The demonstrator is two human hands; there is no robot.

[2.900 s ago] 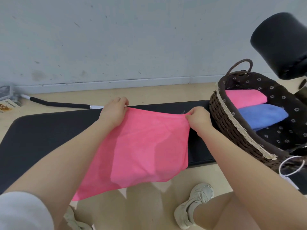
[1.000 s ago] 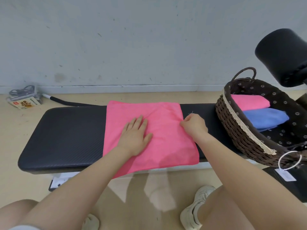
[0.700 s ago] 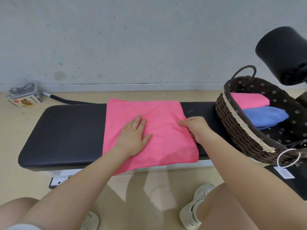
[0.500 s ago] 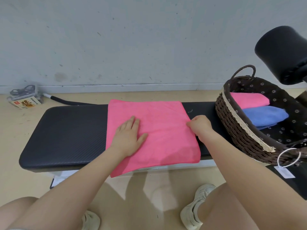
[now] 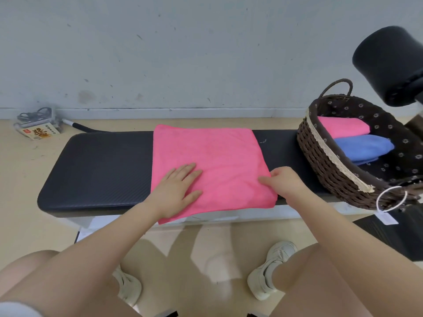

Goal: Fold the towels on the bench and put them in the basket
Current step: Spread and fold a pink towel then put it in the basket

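item: pink towel (image 5: 212, 165), lying flat across the middle of the black bench (image 5: 100, 170), its near edge hanging slightly over the front of the pad; it appears already doubled once, judging by the thick right border.

left hand (image 5: 176, 191): fingers straight and spread, palm pressing on the towel's near-left part; holds nothing.

right hand (image 5: 283, 183): at the towel's near-right edge, fingers curled onto the cloth, thumb lying on top; it looks like a pinch of the border, though the underside of the grip is hidden.

basket (image 5: 329, 177): woven, dark flowered lining, on the right end of the bench, near the towel but apart from it. inside lie a folded pink towel (image 5: 343, 128) and a folded blue towel (image 5: 364, 147), side by side.

surroundings: a black padded roller (image 5: 389, 65) above the basket; a small box (image 5: 40, 133) and a dark cable on the floor by the wall.

risks, as judgement: the overhanging edge could drag the towel off the bench if the pressing palm lifts early; a one-sided pull from the right could skew the layers and leave an uneven fold; the bundle may loosen when carried over the basket's rim.
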